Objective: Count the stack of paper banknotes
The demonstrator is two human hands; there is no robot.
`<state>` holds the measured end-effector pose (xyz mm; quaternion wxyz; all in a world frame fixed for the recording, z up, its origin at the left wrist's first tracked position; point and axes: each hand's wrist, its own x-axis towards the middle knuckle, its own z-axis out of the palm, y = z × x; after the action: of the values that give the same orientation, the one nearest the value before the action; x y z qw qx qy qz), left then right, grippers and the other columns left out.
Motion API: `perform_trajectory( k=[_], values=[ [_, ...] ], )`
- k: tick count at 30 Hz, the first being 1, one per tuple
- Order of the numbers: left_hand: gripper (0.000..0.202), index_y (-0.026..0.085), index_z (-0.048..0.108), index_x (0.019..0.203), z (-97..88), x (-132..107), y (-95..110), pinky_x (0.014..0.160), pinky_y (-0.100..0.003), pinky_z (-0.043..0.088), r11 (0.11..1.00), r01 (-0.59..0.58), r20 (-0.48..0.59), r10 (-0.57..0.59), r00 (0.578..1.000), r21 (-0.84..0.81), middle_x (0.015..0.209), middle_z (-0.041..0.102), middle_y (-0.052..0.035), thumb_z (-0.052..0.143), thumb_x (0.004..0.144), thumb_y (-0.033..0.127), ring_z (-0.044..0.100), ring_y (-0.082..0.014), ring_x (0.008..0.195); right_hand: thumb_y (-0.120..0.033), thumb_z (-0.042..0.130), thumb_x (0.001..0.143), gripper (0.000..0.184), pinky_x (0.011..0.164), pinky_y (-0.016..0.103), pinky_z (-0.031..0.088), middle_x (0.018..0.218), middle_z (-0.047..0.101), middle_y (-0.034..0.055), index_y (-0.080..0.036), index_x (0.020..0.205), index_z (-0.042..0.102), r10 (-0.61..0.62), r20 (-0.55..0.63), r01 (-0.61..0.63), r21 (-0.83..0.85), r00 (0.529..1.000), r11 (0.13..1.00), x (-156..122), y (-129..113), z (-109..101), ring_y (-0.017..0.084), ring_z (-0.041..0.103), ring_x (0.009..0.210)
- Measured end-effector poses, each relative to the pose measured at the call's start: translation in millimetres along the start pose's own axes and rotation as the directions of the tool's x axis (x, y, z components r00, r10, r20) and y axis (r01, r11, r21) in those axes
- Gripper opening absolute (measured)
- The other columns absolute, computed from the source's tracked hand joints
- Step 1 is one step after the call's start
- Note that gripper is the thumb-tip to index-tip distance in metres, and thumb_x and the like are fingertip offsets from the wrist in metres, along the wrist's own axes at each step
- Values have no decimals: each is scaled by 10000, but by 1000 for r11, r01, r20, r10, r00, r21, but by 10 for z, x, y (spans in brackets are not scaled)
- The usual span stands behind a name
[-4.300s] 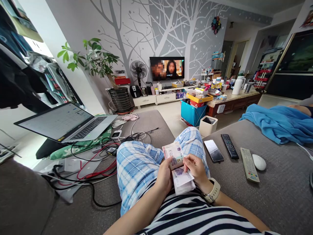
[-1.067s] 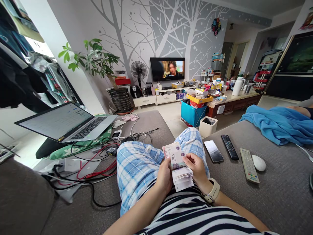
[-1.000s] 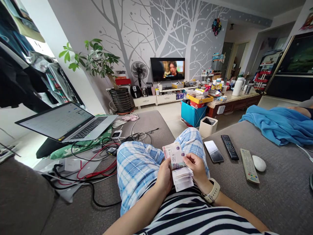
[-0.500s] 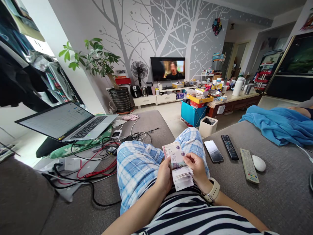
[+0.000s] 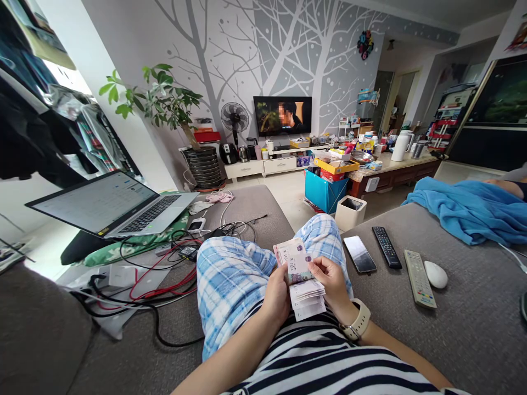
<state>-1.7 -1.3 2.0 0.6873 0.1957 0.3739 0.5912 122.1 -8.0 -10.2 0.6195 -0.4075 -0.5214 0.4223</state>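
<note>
I sit on a grey sofa (image 5: 461, 329) with a thick stack of banknotes (image 5: 297, 270) over my lap, above my blue plaid trousers (image 5: 230, 280). My left hand (image 5: 276, 299) grips the stack from the left, fingers wrapped round its folded middle. My right hand (image 5: 332, 285), with a pale watch (image 5: 359, 323) on the wrist, pinches the notes at the right edge; its thumb lies on the top note. The lower halves of several notes fan downward toward my striped shirt.
A phone (image 5: 359, 253), two remotes (image 5: 387, 246) (image 5: 420, 277) and a white mouse (image 5: 436, 273) lie on the sofa to my right. A blue blanket (image 5: 469, 211) covers a person at far right. An open laptop (image 5: 111, 206) and tangled cables (image 5: 164, 274) sit left.
The notes fanned below my hands have drawn in closer to the stack than 4.3 s ago. My hands stay in the same spot. The picture on the television has changed.
</note>
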Motion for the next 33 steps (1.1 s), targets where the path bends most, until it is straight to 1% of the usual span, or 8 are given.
perform_trajectory(
  k=[7, 14, 20, 26, 33],
  values=[
    [272, 82, 685, 1021, -8, -7, 3, 860, -402, 566, 1000, -2, 28, 2, 1000, -6, 990, 759, -145, 606, 789, 199, 725, -291, 915, -471, 627, 848, 320, 552, 256, 381, 629, 556, -12, -177, 724, 610, -7, 11, 7, -26, 1000, 1000, -4, 24, -20, 145, 484, 589],
    [253, 80, 687, 992, -4, -14, 7, 845, -399, 567, 1000, -14, 28, 13, 1000, 7, 948, 763, -136, 605, 786, 201, 723, -294, 910, -454, 611, 866, 311, 553, 254, 368, 632, 564, -13, -176, 726, 617, -19, 22, 19, -21, 1000, 1000, -11, 19, -27, 142, 485, 591],
    [265, 80, 684, 1009, -3, -15, 8, 832, -391, 567, 1000, -15, 25, 15, 1000, 0, 958, 762, -136, 611, 779, 191, 724, -293, 900, -430, 615, 869, 282, 568, 256, 374, 647, 568, -12, -178, 742, 618, -20, 25, 20, 3, 999, 1000, -15, 26, -24, 142, 492, 604],
    [264, 87, 680, 1019, -15, -11, 6, 828, -391, 568, 1000, -18, 22, 18, 1000, -3, 925, 764, -126, 604, 784, 181, 725, -287, 892, -393, 623, 869, 235, 591, 259, 392, 685, 596, -2, -179, 771, 625, -38, 51, 36, 52, 998, 998, -28, 21, -26, 147, 519, 637],
    [272, 94, 684, 1020, 26, -44, 29, 816, -381, 573, 1000, -6, 9, 6, 1000, -4, 926, 765, -113, 608, 770, 170, 727, -275, 869, -401, 614, 868, 256, 571, 256, 371, 652, 562, -12, -181, 738, 606, -41, 54, 38, 58, 998, 998, -38, -16, -19, 137, 484, 607]
  ],
)
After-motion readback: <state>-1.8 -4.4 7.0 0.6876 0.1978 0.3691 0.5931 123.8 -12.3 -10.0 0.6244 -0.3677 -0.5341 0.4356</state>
